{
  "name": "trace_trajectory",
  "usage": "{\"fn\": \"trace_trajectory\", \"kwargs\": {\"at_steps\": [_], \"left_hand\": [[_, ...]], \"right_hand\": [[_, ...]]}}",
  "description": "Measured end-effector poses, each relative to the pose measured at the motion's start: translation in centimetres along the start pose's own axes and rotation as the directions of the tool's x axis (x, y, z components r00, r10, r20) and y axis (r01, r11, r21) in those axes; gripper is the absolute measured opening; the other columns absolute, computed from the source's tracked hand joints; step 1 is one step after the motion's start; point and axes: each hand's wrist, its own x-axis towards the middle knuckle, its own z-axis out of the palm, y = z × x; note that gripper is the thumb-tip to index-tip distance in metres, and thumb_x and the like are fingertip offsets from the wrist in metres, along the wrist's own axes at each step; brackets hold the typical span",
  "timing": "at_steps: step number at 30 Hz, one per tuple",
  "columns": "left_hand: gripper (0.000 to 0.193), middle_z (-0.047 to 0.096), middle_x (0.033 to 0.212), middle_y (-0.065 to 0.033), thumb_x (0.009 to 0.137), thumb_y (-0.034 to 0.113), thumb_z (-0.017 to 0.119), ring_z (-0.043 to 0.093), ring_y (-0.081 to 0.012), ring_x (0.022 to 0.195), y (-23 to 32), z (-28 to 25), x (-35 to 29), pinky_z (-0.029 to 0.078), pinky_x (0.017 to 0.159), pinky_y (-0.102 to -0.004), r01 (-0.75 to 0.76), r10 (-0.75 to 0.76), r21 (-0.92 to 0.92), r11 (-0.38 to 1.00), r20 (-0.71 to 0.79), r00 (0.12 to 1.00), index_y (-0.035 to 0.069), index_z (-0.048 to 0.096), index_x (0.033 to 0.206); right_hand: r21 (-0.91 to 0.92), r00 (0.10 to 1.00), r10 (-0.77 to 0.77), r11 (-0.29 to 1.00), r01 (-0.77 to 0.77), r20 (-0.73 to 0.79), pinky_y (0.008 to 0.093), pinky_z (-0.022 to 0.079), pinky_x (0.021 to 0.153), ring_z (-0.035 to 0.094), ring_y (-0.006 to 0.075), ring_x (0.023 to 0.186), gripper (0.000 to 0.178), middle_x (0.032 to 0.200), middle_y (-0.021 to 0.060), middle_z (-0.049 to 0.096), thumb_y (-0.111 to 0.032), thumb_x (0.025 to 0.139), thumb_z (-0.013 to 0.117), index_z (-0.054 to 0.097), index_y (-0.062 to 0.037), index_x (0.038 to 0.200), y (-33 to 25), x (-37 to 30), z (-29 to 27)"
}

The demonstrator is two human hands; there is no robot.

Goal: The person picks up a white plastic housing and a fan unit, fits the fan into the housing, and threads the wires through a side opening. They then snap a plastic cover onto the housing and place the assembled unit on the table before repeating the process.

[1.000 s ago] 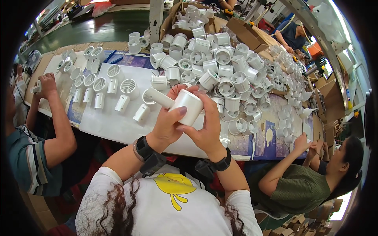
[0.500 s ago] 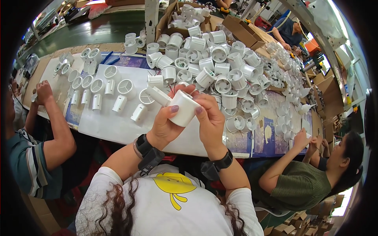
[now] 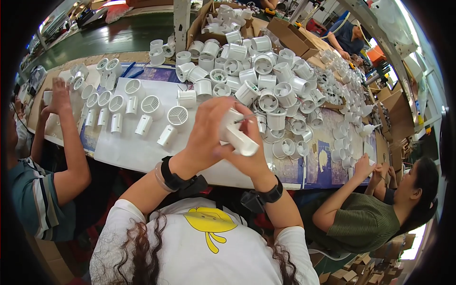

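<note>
Above the table (image 3: pixel 142 156), both hands (image 3: pixel 228 137) clasp a white plastic fitting (image 3: pixel 237 135).

fitting (image 3: pixel 236 134) between both hands above table (image 3: pixel 142 154) | row of fittings (image 3: pixel 128 107) left | heap (image 3: pixel 266 85) behind

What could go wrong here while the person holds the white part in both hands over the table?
The white plastic part is held above the table edge by the left hand and right hand; if it slips, it may fall to the floor. The loose pile of white parts is close, so an elbow or sleeve might knock some off.
</note>
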Motion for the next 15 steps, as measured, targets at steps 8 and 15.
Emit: {"fn": "trace_trajectory", "kwargs": {"at_steps": [8, 15], "left_hand": [[0.066, 0.042, 0.143, -0.0127, 0.089, 0.016, 0.064, 0.044, -0.0216, 0.128, 2.5, 0.6, -0.1, 0.037, 0.104, -0.0362, 0.36, -0.483, -0.928, -0.096, 0.36, 0.798, 0.006, 0.027, 0.142], [0.047, 0.047, 0.136, -0.0126, 0.095, 0.014, 0.055, 0.049, -0.0185, 0.12, 1.7, 0.0, -0.5, 0.041, 0.101, -0.0339, 0.492, -0.487, -0.765, 0.416, 0.269, 0.831, 0.008, 0.032, 0.135]], "right_hand": [[0.181, 0.993, -0.059, 0.981, 0.076, -0.1, 0.0416, 0.025, 0.113, 0.036, 0.0271, 0.136, 0.09, 0.149, 0.0169, 0.033, -0.039, 0.075, 0.078, 0.03, -0.0038, 0.143, 1.7, 1.2, -0.5], [-0.374, 0.85, -0.41, 0.884, 0.281, -0.33, 0.0436, 0.021, 0.115, 0.042, 0.0335, 0.132, 0.091, 0.142, 0.0185, 0.041, -0.06, 0.077, 0.069, 0.038, 0.0007, 0.138, 0.2, 1.2, -0.9]]}}
